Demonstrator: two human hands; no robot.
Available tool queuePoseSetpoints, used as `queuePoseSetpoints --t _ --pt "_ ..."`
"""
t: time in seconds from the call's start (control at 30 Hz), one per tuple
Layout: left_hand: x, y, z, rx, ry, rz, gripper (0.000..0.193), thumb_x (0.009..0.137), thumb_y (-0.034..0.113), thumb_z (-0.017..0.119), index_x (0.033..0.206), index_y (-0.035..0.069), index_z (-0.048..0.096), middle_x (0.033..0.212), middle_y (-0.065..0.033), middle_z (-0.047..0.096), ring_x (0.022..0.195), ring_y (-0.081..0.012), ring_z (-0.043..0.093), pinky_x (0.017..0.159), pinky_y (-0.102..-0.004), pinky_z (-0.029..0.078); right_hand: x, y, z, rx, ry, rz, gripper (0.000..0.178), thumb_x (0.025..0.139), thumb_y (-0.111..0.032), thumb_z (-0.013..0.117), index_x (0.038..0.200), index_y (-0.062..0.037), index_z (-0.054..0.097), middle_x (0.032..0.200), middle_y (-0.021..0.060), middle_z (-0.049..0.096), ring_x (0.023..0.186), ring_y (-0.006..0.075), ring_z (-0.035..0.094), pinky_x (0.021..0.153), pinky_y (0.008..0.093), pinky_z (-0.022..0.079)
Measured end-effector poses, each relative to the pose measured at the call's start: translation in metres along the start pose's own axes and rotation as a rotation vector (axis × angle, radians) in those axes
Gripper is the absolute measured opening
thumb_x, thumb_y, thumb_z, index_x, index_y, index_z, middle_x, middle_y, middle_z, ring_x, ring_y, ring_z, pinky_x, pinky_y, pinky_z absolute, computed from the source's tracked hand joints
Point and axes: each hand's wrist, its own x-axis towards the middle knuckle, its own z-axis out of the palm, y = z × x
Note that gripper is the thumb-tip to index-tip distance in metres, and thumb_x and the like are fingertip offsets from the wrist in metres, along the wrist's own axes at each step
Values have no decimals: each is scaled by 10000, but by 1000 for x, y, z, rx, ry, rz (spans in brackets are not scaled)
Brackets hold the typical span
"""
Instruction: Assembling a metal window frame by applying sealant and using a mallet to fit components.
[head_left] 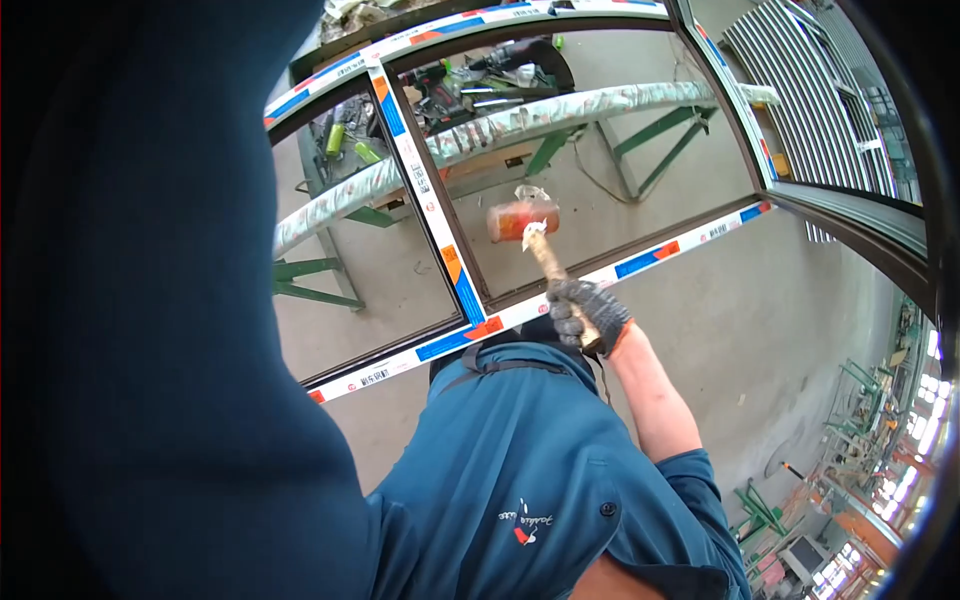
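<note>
Mallet raised over a window frame (440, 215)

At frame centre the gloved right hand (588, 315) grips the wooden handle of a mallet (523, 220); the left hand is out of view.

This was a window-making workshop: a large window frame (450, 250) wrapped in protective tape lay on green metal trestles (660, 140) over a bare concrete floor (780, 330). Stacked metal profiles (820, 100) stood behind (upper right), and power tools cluttered a counter (470, 80) beyond.
</note>
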Motion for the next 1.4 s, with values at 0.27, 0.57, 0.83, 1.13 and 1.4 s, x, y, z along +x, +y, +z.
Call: queuePoseSetpoints --t 0.27,0.57,0.83,1.13,1.4 --pt "-17 24 12 -101 0 -21 352 847 265 606 1150 87 622 958 -106 635 850 -284 640 724 -398 507 -66 -53 -38 51 299 -661 146 930 -290 593 890 -164 532 635 -25 480 441 79 461 388 253 393" --pt "-9 32 38 -238 37 11 355 841 280 617 1143 92 624 948 -107 630 839 -288 637 705 -406 510 -21 27 4 -313 181 -163 213 879 -260 643 904 -73 544 642 34 511 447 132 489 396 274 405" --pt "-22 39 20 -256 -1 -10 359 836 293 627 1136 97 626 940 -107 626 830 -293 634 688 -413 512 -135 43 -36 -262 364 -634 225 888 -212 618 1025 -68 512 601 21 466 354 134 425 318 264 351" --pt "-52 51 -13 -282 -37 -52 364 830 308 638 1129 102 629 930 -107 621 820 -298 632 668 -422 514 -180 89 -126 294 253 -1117 115 970 -204 534 906 -114 501 645 1 503 402 121 464 348 292 418" --pt "-107 182 70 -501 -300 -763 390 921 493 503 775 157 635 696 -90 649 694 -319 628 725 -443 468 -139 69 -147 318 66 -1117 145 993 -231 483 948 -120 563 648 -11 519 438 122 493 384 311 441"
